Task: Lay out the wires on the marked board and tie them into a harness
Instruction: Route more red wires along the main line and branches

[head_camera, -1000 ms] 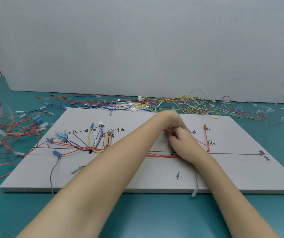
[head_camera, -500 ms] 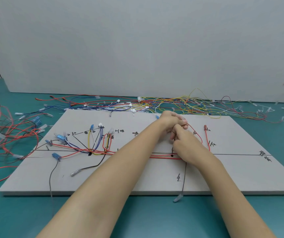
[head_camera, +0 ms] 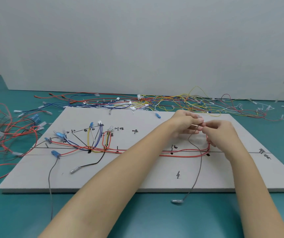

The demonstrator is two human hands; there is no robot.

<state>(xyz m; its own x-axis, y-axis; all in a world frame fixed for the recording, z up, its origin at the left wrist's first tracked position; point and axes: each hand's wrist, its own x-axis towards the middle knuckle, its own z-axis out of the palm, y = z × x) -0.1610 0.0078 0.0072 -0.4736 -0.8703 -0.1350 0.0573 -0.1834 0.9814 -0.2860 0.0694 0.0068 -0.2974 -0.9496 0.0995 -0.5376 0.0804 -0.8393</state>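
The grey marked board (head_camera: 155,177) lies on the teal table. Red wires (head_camera: 186,151) run along its horizontal line. Blue, yellow and white wires (head_camera: 90,140) fan out on its left half. My left hand (head_camera: 184,123) and my right hand (head_camera: 222,133) are raised over the board's far right part, fingertips meeting. Both pinch the top end of a thin grey wire (head_camera: 200,162). It hangs down across the red wires, and its terminal (head_camera: 177,201) lies on the table past the front edge. A red loop (head_camera: 208,143) stands beside my right palm.
Loose wires in many colours (head_camera: 172,102) are piled behind the board along the wall. Tangled red wires (head_camera: 4,131) lie at the left. A second grey wire (head_camera: 49,182) trails over the front left edge. A black wire's silver terminal (head_camera: 76,169) rests on the board.
Both hands have lifted off the board and moved to the right, drawing the grey wire's top end up. Its lower terminal slid left and off the front edge.
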